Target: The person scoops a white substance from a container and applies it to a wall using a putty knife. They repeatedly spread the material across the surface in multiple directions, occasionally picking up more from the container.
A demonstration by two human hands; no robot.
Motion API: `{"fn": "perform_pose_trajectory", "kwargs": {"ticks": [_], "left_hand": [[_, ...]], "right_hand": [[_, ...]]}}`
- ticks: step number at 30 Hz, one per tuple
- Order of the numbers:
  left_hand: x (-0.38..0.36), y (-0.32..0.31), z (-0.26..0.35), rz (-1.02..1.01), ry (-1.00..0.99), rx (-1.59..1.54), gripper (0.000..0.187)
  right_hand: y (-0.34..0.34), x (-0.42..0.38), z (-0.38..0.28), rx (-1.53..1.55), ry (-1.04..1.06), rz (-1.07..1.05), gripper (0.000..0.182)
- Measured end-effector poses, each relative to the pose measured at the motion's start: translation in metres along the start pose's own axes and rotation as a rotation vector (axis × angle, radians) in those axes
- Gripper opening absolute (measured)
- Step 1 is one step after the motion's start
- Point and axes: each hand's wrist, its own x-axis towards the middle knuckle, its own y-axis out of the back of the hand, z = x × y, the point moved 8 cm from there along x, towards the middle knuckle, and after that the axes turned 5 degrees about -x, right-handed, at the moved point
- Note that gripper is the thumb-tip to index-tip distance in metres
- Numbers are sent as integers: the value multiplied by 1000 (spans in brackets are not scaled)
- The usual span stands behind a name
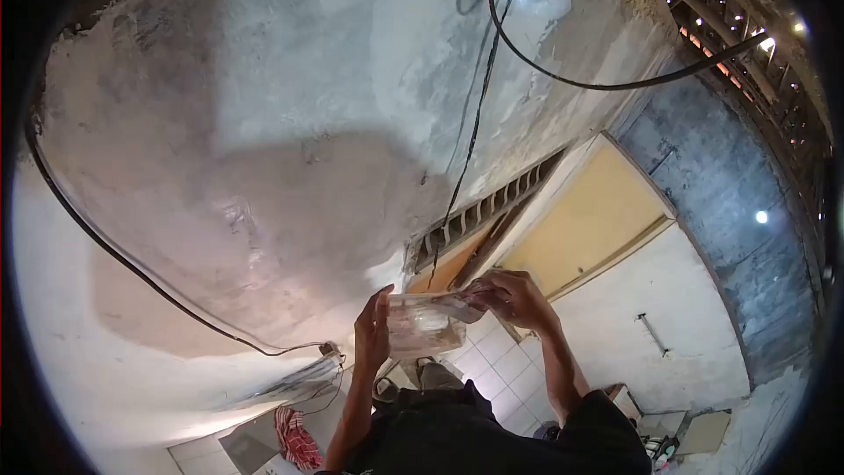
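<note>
A clear, rectangular plastic container (420, 334) is held up in front of my chest, between both hands. My left hand (373, 331) grips its left side, with the fingers pointing upward along the edge. At the upper right corner, my right hand (512, 297) is bent over with its fingers closed on the see-through edge. A hazy, translucent flap (455, 306) shows by the right fingertips. The floor tiles are visible beyond the container.
A rough plastered wall (290, 211) rises ahead, with black cables hanging on it. To the right stands a cream door (585, 224). A red striped cloth (297, 440) lies low on the left. Pale tiles (497, 361) cover the floor.
</note>
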Motion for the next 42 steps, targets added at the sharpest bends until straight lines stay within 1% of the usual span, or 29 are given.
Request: {"fn": "perform_pose_trajectory", "kwargs": {"ticks": [2,3,5,6,9,10,11,13,14,15,16,17,18,20,21,23,24,27,28,30,31,33,34,36,39,41,42], "left_hand": [[-3,-4,10,-14,-1,-4,50],[-1,5,9,-17,3,16,50],[-4,-7,5,-45,71,-16,50],[-4,-13,1,-44,74,-31,50],[-5,-12,-5,-30,88,-129,51],[-5,-10,-1,-6,72,-161,52],[-5,-7,2,19,54,-194,53],[-5,-3,-5,31,61,-198,54],[-5,-2,-8,35,67,-205,54],[-5,-1,-7,39,69,-206,54],[-6,-1,-2,44,25,-166,54],[-6,-1,2,46,-19,-126,55],[-6,-1,2,43,-20,-127,55],[-6,7,-1,118,10,-131,55],[-4,9,2,121,6,-133,55],[-5,22,3,209,45,-115,55],[-3,26,6,230,-1,-116,53],[2,24,3,186,-40,-88,53],[1,24,6,188,-41,-89,53],[-1,17,14,147,-38,-60,54],[-1,13,12,142,-39,-63,54],[-2,9,17,153,-155,-74,53],[-3,10,19,153,-157,-77,53],[-7,19,17,211,-35,-93,52],[-6,22,7,243,-82,-102,51],[-7,21,-1,249,-58,-119,51],[-6,21,-3,246,-38,-133,51]], "right_hand": [[-17,-1,-11,-132,80,-131,14],[-32,1,-10,-113,78,-124,14],[-44,-1,-11,-252,138,-199,17],[-47,-2,-14,-288,208,-205,17],[-62,-4,-22,-351,270,-217,15],[-64,-5,-25,-350,365,-165,16],[-64,-5,-21,-349,371,-171,16],[-62,-4,-9,-329,276,-200,22],[-63,-3,-10,-329,280,-206,22],[-60,-2,-16,-403,320,-152,24],[-59,-3,-21,-477,356,-94,27],[-65,-3,-18,-478,354,-93,27],[-76,-7,-17,-491,394,-72,29],[-87,-15,-27,-524,467,-33,36],[-91,-19,-29,-526,472,-33,36],[-105,-26,-23,-497,403,-160,39],[-109,-28,-21,-490,429,-200,41],[-101,-19,-14,-471,381,-224,41],[-97,-13,-19,-471,384,-225,41],[-74,-2,-35,-483,415,-31,37],[-75,1,-34,-487,411,-29,37],[-83,4,-34,-598,451,-22,34],[-88,3,-36,-581,449,-85,33],[-102,-4,-31,-579,456,-78,33],[-108,-8,-26,-542,456,-70,33],[-107,-6,-15,-447,354,-170,32],[-105,-6,-14,-446,356,-171,32]]}}
